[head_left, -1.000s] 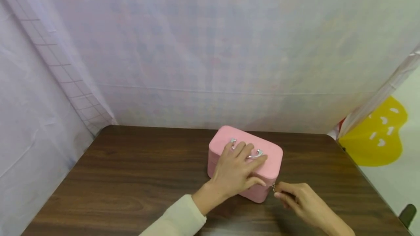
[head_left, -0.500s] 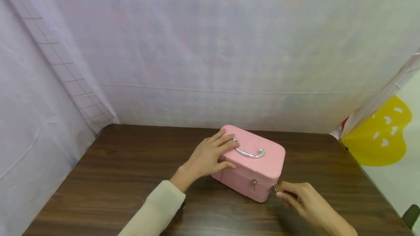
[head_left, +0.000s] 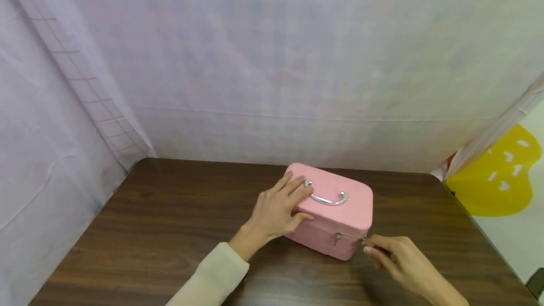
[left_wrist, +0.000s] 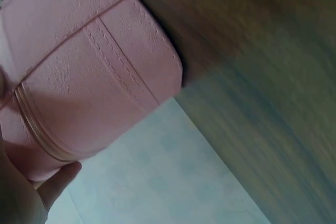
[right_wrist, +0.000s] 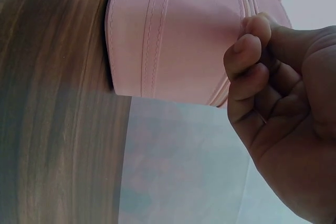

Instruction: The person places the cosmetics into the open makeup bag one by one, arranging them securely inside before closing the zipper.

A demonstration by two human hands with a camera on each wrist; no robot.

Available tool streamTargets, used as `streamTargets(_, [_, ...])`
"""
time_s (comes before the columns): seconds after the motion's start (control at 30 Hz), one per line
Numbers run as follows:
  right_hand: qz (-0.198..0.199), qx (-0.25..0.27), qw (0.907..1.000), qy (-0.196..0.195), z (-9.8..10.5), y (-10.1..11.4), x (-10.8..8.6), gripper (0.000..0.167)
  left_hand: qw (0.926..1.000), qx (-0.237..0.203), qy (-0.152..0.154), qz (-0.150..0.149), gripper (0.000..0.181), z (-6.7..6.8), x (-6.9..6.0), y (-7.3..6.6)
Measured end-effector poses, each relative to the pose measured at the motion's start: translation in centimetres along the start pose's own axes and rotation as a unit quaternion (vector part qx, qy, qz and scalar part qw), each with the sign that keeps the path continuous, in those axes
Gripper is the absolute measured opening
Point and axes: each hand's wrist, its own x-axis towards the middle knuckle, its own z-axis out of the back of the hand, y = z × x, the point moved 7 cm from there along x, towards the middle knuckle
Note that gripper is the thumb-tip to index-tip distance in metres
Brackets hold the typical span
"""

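Note:
A pink zippered case (head_left: 352,209) with a curved silver handle (head_left: 329,200) on its lid sits at an angle on the brown table. My left hand (head_left: 274,211) rests on the case's left end, fingers spread over the lid beside the handle and thumb along the front. At the right front corner my right hand (head_left: 397,256) pinches a zipper pull between thumb and index finger; the pull is mostly hidden by the fingertips. Another zipper pull (head_left: 338,236) hangs on the front seam. In the right wrist view the zipper (right_wrist: 249,3) runs up to the pinching fingers.
The dark wood table (head_left: 170,230) has its back edge against a pale curtain (head_left: 272,60). A yellow shape with white marks (head_left: 495,178) is beyond the table's right side. A dark object (head_left: 535,281) shows at the lower right.
My left hand has moved off the handle to the case's left end, uncovering the front zipper pull. The case and my right hand appear slightly further right, as the view also shifts.

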Motion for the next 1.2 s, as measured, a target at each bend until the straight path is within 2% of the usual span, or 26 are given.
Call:
streamTargets(0.23, [-0.007,-0.006,1.0,-0.005,0.0,-0.1,0.1,0.037,0.9994,-0.001,-0.015,0.032,0.055,0.4,-0.2,-0.5])
streamTargets(0.83, [0.005,-0.046,0.9979,-0.046,-1.2,0.5,0.9,0.038,0.9951,0.057,-0.051,0.062,0.056,1.0,-0.5,-2.2])
streamTargets(1.1, [0.006,-0.061,0.9947,-0.083,-1.6,0.7,1.3,0.041,0.9926,0.075,-0.025,0.092,0.056,0.8,-0.6,-2.7])
streamTargets(1.2, [0.006,-0.056,0.9941,-0.093,-1.8,0.7,1.3,0.041,0.9922,0.077,-0.025,0.095,0.056,0.8,-0.5,-2.9])
